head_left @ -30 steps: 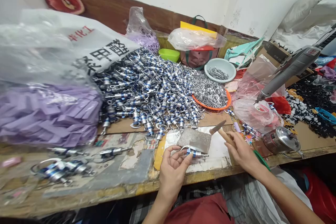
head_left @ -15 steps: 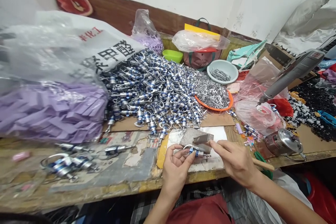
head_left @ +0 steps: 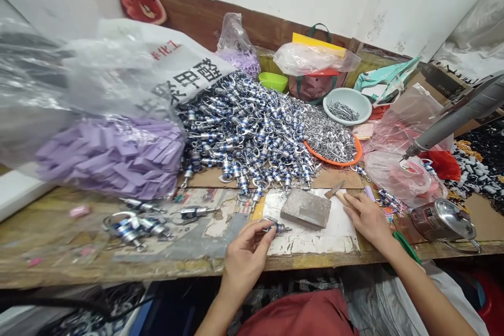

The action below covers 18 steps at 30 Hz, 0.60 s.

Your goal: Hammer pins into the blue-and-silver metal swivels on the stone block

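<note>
My left hand (head_left: 246,252) pinches a small blue-and-silver metal clasp (head_left: 276,228) just above the white sheet (head_left: 315,236) at the bench's front edge. My right hand (head_left: 366,218) is closed around the wooden handle of a small hammer (head_left: 336,190), whose head lies to the right of a grey metal block (head_left: 306,208). The block sits on the white sheet between the two hands. A large heap of the same clasps (head_left: 248,131) lies behind the block.
A plastic bag of purple pieces (head_left: 114,155) fills the left. Loose clasps (head_left: 132,226) lie at front left. An orange tray (head_left: 334,142) and a pale bowl (head_left: 346,107) hold small metal parts. A steel pot (head_left: 443,220) and a hanging power tool (head_left: 452,121) are at right.
The left hand carried the clasp off the grey block, down and to the left. The right hand swung the hammer back to the right of the block. The view shifted left.
</note>
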Each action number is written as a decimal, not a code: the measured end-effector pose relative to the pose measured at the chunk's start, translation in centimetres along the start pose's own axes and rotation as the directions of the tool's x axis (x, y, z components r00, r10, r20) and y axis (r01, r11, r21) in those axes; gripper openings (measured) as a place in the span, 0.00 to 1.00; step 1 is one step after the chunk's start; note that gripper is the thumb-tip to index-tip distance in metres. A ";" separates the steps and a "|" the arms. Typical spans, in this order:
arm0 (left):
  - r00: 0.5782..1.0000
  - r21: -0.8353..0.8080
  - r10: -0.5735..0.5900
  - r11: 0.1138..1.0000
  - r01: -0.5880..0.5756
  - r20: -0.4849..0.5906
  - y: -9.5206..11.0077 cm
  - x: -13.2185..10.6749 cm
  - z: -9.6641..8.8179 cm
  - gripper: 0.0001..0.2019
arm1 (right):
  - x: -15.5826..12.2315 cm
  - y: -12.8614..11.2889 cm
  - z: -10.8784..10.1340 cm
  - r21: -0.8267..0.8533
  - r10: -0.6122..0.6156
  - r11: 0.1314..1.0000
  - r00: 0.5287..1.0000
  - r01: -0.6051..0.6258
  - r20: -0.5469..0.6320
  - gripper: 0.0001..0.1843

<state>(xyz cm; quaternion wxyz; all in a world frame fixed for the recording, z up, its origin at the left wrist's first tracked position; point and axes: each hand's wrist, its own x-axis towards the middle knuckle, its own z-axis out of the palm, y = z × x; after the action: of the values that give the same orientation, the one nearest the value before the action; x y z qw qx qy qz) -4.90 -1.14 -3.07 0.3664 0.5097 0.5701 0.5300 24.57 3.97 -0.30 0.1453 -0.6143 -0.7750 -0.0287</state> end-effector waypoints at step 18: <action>0.855 0.411 0.504 0.758 -0.506 0.123 -1.6 -0.5 -0.2 0.08 | -0.7 -13.0 3.6 -0.013 -0.450 0.878 0.814 0.479 -0.368 0.08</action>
<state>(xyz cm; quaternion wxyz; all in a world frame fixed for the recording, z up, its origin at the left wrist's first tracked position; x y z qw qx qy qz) -5.33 -1.54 -4.63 0.0900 0.7135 0.5129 0.4687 11.51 0.90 -2.16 0.2979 -0.3843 -0.8619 -0.1441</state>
